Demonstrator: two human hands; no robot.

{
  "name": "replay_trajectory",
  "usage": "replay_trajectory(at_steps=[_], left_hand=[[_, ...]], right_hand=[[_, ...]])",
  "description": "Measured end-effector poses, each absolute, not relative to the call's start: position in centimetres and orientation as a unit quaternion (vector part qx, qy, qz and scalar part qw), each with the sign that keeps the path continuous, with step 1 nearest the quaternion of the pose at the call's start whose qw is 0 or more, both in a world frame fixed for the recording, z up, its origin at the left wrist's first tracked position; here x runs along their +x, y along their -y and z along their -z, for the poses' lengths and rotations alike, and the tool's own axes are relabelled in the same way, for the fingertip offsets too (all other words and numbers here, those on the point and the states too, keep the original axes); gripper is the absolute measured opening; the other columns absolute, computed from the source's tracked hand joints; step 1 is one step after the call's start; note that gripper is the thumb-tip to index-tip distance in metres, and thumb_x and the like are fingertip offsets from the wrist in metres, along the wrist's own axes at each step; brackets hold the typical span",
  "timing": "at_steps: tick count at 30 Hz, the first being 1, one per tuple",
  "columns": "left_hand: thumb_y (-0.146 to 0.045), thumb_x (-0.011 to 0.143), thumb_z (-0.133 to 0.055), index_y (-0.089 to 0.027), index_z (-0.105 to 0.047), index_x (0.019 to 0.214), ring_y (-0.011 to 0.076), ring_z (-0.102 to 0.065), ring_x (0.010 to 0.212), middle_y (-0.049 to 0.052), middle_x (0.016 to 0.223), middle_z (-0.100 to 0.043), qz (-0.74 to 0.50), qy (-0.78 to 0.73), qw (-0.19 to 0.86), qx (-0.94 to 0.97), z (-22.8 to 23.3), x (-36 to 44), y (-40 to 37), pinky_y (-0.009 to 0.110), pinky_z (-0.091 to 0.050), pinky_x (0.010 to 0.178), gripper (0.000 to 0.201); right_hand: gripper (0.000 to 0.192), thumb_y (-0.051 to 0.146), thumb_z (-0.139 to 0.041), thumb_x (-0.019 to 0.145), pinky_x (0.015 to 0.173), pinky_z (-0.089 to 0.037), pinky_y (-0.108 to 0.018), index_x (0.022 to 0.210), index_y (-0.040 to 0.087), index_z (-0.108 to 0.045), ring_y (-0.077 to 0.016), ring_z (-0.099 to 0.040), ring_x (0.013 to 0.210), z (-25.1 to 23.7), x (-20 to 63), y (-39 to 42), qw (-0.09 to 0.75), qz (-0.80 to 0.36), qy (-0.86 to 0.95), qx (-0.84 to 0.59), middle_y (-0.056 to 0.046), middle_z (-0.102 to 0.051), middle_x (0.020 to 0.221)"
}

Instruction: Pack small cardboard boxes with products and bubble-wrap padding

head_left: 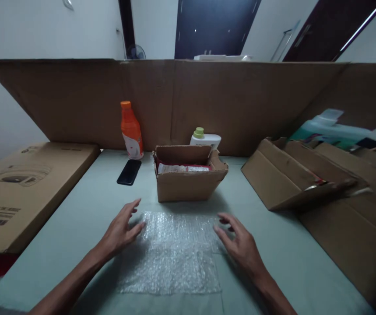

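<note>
A sheet of clear bubble wrap (174,262) lies spread on the pale green tabletop in front of me. My left hand (122,229) is at its upper left edge, fingers apart, holding nothing. Opposite it, at the upper right edge, my right hand (237,240) also has its fingers apart and holds nothing. Whether the fingertips touch the wrap I cannot tell. Just beyond the wrap stands an open cardboard box (188,186), with red and white packets (184,168) showing inside it.
An orange bottle (131,133), a black phone (129,172) and a white bottle with a green cap (205,139) are at the back. Left lies a large flat carton (33,188). Right are opened cardboard boxes (282,175) and a teal bottle (332,131). A cardboard wall (223,105) closes the far side.
</note>
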State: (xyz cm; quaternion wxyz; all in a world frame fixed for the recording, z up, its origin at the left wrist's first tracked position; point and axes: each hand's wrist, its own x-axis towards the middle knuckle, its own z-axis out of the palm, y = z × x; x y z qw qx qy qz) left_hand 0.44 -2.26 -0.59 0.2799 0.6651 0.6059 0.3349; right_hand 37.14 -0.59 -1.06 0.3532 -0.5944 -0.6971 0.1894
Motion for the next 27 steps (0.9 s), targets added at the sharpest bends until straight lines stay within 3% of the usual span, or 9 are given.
replay_trajectory(at_steps=[4, 10, 16, 19, 22, 25, 27], left_hand=[[-0.036, 0.078, -0.066, -0.021, -0.031, 0.153, 0.0309, -0.061, 0.118, 0.019, 0.148, -0.049, -0.409, -0.591, 0.301, 0.626, 0.0, 4.5, -3.2, 0.041, -0.055, 0.086, 0.084], [-0.022, 0.078, -0.056, -0.018, -0.041, 0.142, 0.0226, -0.065, 0.097, 0.009, 0.114, -0.067, -0.416, -0.580, 0.308, 0.629, 0.9, 7.1, -9.4, 0.032, -0.053, 0.077, 0.066], [-0.025, 0.077, -0.057, -0.021, -0.041, 0.144, 0.0267, -0.061, 0.114, 0.011, 0.129, -0.062, -0.360, -0.602, 0.271, 0.659, 0.5, 3.9, -9.7, 0.039, -0.052, 0.089, 0.070], [-0.032, 0.070, -0.066, -0.019, -0.056, 0.132, 0.0360, -0.054, 0.123, 0.015, 0.131, -0.061, -0.317, -0.630, 0.240, 0.666, 1.2, 1.6, -5.2, 0.052, -0.044, 0.102, 0.064], [-0.038, 0.068, -0.070, -0.018, -0.069, 0.108, 0.0421, -0.049, 0.126, 0.017, 0.131, -0.061, -0.278, -0.655, 0.197, 0.675, 3.0, 0.7, -0.3, 0.062, -0.036, 0.108, 0.045], [-0.034, 0.074, -0.063, -0.019, -0.069, 0.087, 0.0383, -0.050, 0.128, 0.016, 0.131, -0.061, -0.266, -0.653, 0.149, 0.693, 4.2, 1.4, 2.0, 0.056, -0.041, 0.107, 0.021], [-0.030, 0.075, -0.058, -0.021, -0.066, 0.079, 0.0324, -0.059, 0.117, 0.013, 0.118, -0.068, -0.280, -0.651, 0.149, 0.690, 3.8, 1.7, 1.8, 0.047, -0.048, 0.099, 0.013]], right_hand=[[0.061, 0.047, -0.061, 0.079, 0.086, -0.056, -0.044, 0.132, 0.016, -0.055, -0.0323, -0.065, 0.113, 0.6, 37.5, -6.3, 0.377, -0.243, 0.655, -0.607, -0.019, -0.064, 0.131], [0.049, 0.042, -0.062, 0.080, 0.082, -0.056, -0.041, 0.121, 0.017, -0.060, -0.0289, -0.070, 0.096, 2.3, 34.7, -11.4, 0.368, -0.278, 0.663, -0.590, -0.013, -0.074, 0.112], [0.055, 0.039, -0.058, 0.083, 0.096, -0.052, -0.044, 0.133, 0.015, -0.056, -0.0293, -0.065, 0.114, 1.9, 36.3, -9.6, 0.360, -0.290, 0.686, -0.562, -0.016, -0.067, 0.130], [0.050, 0.043, -0.059, 0.083, 0.106, -0.045, -0.051, 0.126, 0.018, -0.064, -0.0329, -0.060, 0.124, 2.5, 40.3, -6.2, 0.305, -0.236, 0.726, -0.570, -0.016, -0.065, 0.134], [0.043, 0.046, -0.063, 0.082, 0.104, -0.044, -0.053, 0.116, 0.021, -0.069, -0.0352, -0.056, 0.128, 3.5, 43.3, -2.7, 0.201, -0.145, 0.766, -0.593, -0.016, -0.063, 0.138], [0.024, 0.043, -0.058, 0.085, 0.097, -0.048, -0.051, 0.090, 0.022, -0.068, -0.0343, -0.059, 0.123, 3.3, 43.3, -0.5, 0.178, -0.116, 0.769, -0.603, -0.015, -0.065, 0.134], [0.023, 0.041, -0.052, 0.088, 0.088, -0.051, -0.046, 0.080, 0.022, -0.063, -0.0309, -0.067, 0.107, 2.3, 42.0, 0.0, 0.197, -0.132, 0.759, -0.606, -0.013, -0.072, 0.117]])
